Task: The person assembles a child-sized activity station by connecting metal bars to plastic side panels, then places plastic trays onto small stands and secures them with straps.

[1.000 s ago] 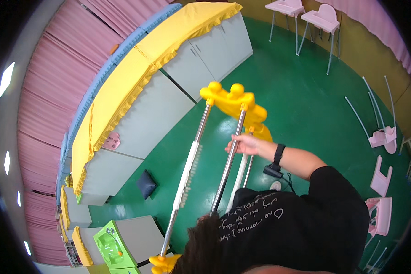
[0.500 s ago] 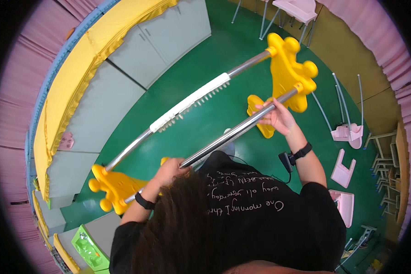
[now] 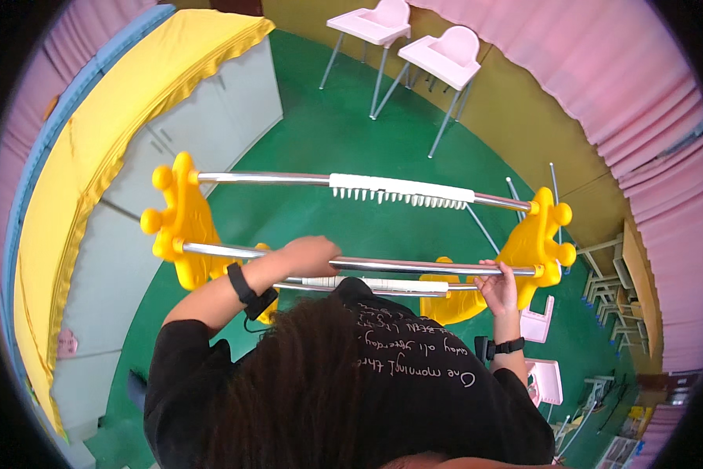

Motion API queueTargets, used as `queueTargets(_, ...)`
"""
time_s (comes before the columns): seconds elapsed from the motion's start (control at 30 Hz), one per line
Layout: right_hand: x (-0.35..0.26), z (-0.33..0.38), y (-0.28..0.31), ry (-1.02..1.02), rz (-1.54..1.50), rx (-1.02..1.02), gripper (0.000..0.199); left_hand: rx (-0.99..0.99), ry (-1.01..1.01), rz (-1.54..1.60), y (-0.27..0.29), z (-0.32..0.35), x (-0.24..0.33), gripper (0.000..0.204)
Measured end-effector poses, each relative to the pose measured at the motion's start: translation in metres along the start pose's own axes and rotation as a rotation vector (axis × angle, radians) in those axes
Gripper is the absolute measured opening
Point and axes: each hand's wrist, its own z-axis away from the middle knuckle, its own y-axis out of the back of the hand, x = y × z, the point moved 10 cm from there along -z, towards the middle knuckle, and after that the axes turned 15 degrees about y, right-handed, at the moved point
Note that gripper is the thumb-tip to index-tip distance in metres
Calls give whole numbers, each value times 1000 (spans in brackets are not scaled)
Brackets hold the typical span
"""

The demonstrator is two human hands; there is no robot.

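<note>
Head view first: what do we see in the middle?

– We see a frame of silver metal bars and knobbed yellow plastic ends point(image 3: 414, 266), set crosswise before the person, over the glossy green floor point(image 3: 351, 141). We cannot tell whether it rests there.

– What do we find along it?

– We find a white toothed plastic sleeve point(image 3: 402, 187) around the far bar point(image 3: 265, 179), and the bare near bar point(image 3: 445, 268) closer to the person.

– And the hands?

– We see the right hand point(image 3: 498, 289) grasping the near bar beside the yellow end on that side. The left hand point(image 3: 311, 256) lies across the same bar, back upward; its fingers are mostly hidden, so we cannot tell whether it grips.

– Farther out?

– We notice the person's black shirt with white lettering point(image 3: 445, 422), then ruffled yellow cloth point(image 3: 132, 86) over pale grey cabinets point(image 3: 218, 113) at left, two pale pink high chairs point(image 3: 437, 62) beyond, and pink curtains point(image 3: 539, 78) at right.
</note>
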Motion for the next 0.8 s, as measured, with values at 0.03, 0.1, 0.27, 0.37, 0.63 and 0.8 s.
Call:
queueTargets(0.03,-8,2,7,7,-27,8,31,-8,-40,-39,4,-6,10,26)
queueTargets(0.1,-30,12,19,9,-56,43,33,-18,-55,-42,11,-18,33,26)
queueTargets(0.27,-133,17,59,32,14,93,36,-39,-171,-73,45,-68,130,26)
queueTargets(0.37,-131,12,62,6,46,89,42,-56,-199,-131,61,-90,131,25)
queueTargets(0.63,-146,-2,63,-41,123,161,43,-7,-254,-132,62,-123,134,23)
queueTargets(0.8,-131,-22,29,-36,158,32,43,-83,-218,-140,69,-140,103,25)
